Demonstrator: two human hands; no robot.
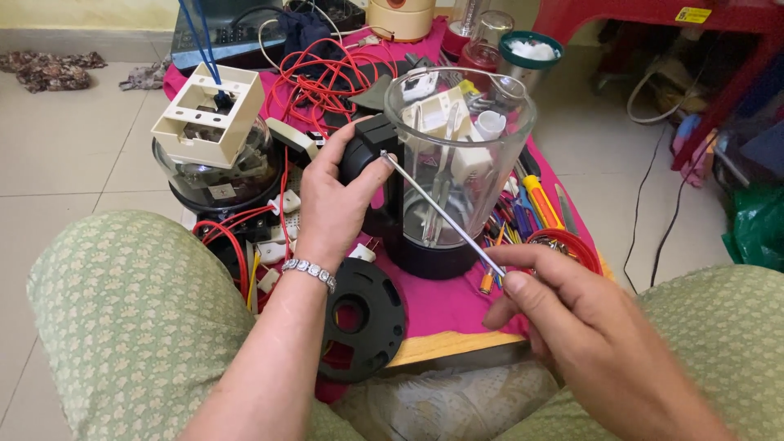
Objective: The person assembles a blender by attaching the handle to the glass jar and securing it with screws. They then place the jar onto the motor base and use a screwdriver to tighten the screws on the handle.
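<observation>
The left hand (331, 204) is closed round the black handle (369, 151) of a clear plastic jar (457, 155). The right hand (563, 310) pinches a thin steel screwdriver (437, 214), whose tip meets the handle's top. The handle is on the jar; I judge its fastening unfinished. The jar stands upright on a pink cloth (457, 298), smooth and round, with cream parts inside. A black ribbed disc (359, 320) lies just left of the jar's base; red wires (322, 82) coil behind the jar.
</observation>
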